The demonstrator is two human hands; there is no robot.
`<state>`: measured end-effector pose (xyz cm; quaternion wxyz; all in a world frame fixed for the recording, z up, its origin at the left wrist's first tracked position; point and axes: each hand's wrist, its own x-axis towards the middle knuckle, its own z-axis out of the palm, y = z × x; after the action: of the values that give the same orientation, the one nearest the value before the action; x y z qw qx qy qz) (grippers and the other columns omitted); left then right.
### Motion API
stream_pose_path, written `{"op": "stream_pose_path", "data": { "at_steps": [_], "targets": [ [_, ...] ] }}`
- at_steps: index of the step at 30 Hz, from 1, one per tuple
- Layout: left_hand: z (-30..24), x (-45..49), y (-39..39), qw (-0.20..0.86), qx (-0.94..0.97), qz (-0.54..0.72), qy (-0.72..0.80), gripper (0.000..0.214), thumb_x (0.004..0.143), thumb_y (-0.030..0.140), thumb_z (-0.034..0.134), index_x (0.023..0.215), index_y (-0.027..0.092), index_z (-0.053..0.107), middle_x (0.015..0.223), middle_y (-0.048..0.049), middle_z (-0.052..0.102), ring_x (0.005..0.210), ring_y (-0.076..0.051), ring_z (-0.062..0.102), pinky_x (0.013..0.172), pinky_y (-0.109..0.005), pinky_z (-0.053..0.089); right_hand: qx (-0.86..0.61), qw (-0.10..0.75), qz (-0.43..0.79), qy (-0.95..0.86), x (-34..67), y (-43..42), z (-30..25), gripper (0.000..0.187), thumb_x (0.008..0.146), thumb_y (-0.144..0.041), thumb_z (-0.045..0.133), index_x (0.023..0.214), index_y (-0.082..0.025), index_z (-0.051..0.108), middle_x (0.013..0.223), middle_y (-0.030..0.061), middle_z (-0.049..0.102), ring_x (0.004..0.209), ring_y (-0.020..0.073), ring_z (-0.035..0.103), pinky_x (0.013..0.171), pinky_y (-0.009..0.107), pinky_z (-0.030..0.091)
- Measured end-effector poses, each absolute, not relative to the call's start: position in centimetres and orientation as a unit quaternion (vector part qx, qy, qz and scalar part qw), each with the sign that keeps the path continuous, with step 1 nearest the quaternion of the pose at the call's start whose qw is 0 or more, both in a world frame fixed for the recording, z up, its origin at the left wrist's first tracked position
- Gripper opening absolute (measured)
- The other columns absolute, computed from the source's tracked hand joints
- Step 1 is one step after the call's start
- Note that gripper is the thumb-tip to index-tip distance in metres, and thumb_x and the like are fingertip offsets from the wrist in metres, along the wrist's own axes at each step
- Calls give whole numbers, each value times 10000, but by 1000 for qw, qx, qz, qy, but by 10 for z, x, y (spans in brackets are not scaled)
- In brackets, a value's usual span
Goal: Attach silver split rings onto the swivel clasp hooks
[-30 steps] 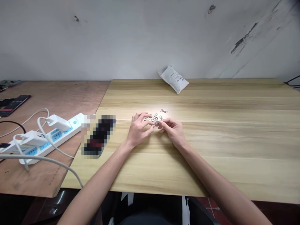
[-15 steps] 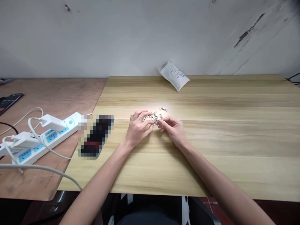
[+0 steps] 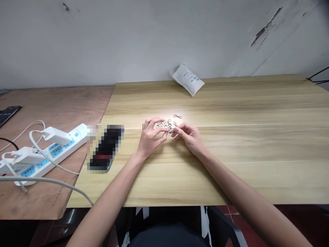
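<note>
Several small silver metal clasps, which look like swivel snap hooks, lie in a loose cluster on the wooden tabletop. My left hand is at the cluster's near left side, thumb and index finger pinching a small metal clasp. From the right, my right hand grips the same piece between thumb and fingertips; its details are partly hidden by the fingers. One metal clasp rests just beyond my right fingertips. Farther back lies another silver clasp, apart from the cluster.
A white plastic packet with a label lies near the wall. At the left are a blurred-out phone-like object and a white power strip with plugged-in chargers. A pale cable crosses the lower left table edge.
The camera view has shifted slightly, so the table's contents sit a little higher in the picture. Both hands keep their pinch at the same spot, with only slight finger movement.
</note>
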<state>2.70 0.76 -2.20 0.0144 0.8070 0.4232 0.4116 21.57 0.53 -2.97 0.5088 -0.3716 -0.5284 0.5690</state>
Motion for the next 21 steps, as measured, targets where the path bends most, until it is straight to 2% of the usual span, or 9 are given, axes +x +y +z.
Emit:
{"op": "stream_pose_path", "data": {
  "at_steps": [7, 13, 21],
  "targets": [
    [-21, 29, 6, 30, 789, 430, 438, 81, 817, 196, 686, 828, 264, 727, 1163, -33, 639, 1146, -239, 520, 992, -435, 418, -356, 517, 605, -490, 216, 8, -34, 239, 804, -417, 728, 812, -184, 676, 808, 43, 709, 745, 156, 666, 644, 282, 585],
    [-24, 31, 5, 120, 770, 440, 447, 52, 829, 184, 663, 796, 221, 680, 1122, -41, 643, 1106, -223, 527, 995, -430, 420, -353, 511, 620, -480, 216, 9, -35, 241, 800, -419, 732, 804, -185, 673, 778, 35, 712, 699, 146, 663, 649, 284, 583],
    [-27, 31, 7, 216, 754, 422, 455, 75, 853, 190, 634, 791, 216, 666, 1160, -54, 632, 1159, -228, 504, 1039, -452, 403, -362, 511, 605, -492, 215, 10, -34, 276, 794, -445, 730, 805, -179, 657, 760, 36, 723, 652, 140, 662, 618, 276, 568]
  ]
}}
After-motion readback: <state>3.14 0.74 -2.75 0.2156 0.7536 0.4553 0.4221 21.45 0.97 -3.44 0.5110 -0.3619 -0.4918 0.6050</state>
